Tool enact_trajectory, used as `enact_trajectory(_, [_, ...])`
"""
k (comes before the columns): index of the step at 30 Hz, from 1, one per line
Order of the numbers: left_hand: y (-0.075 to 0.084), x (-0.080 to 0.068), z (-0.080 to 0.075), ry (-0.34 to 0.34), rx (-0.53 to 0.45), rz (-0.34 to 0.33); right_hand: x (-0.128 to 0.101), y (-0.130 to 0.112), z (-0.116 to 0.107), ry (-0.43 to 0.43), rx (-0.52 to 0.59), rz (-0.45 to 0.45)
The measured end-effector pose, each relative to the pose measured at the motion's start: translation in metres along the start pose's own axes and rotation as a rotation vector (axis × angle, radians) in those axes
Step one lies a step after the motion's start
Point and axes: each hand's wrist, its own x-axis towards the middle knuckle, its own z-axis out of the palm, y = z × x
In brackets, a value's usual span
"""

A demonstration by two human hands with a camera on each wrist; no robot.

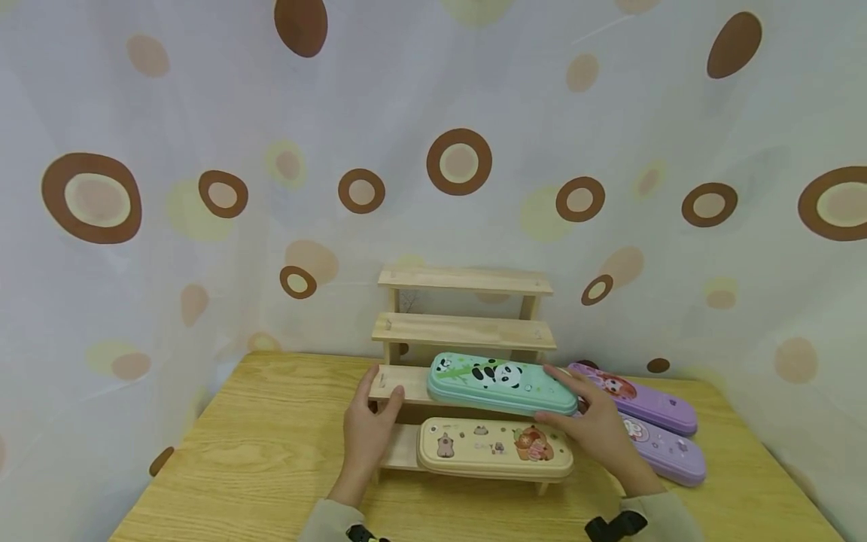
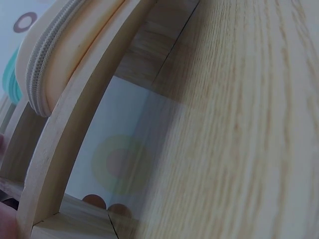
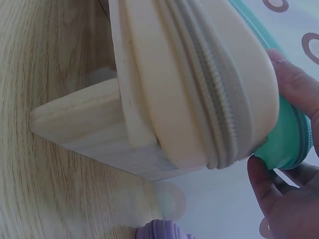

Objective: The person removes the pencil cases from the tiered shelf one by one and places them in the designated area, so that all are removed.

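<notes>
A mint-green pencil case (image 1: 501, 382) with pandas lies along a lower step of the wooden tiered rack (image 1: 463, 330). My right hand (image 1: 599, 425) grips its right end, thumb on the near side and fingers at the far side. In the right wrist view, thumb and fingers close round the mint-green case (image 3: 284, 137). My left hand (image 1: 369, 429) holds the left end of that same step, thumb over its front edge. On the bottom step in front sits a cream pencil case (image 1: 494, 449) with animal pictures; its zipper side shows in both wrist views.
Two purple pencil cases, one with a red-haired figure (image 1: 640, 395) and a lighter one (image 1: 667, 452), lie on the wooden table (image 1: 271, 436) right of the rack. A spotted curtain (image 1: 406, 98) hangs behind. The rack's two upper steps hold nothing.
</notes>
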Motion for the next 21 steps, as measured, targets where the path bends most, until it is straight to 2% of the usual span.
enact_trajectory(4, [0.001, 0.000, -0.001, -0.008, -0.006, 0.005, -0.005, -0.019, -0.005, 0.002, -0.028, 0.004])
enact_trajectory(7, [0.002, 0.000, -0.001, -0.010, -0.010, 0.004, -0.006, -0.013, -0.006, 0.015, -0.061, 0.004])
enact_trajectory(11, [0.001, 0.000, -0.001, -0.006, -0.011, 0.008, -0.004, 0.008, -0.006, 0.029, -0.087, 0.008])
enact_trajectory(21, [-0.001, 0.000, 0.000, -0.004, -0.013, 0.013, -0.010, 0.010, -0.012, 0.044, -0.095, 0.012])
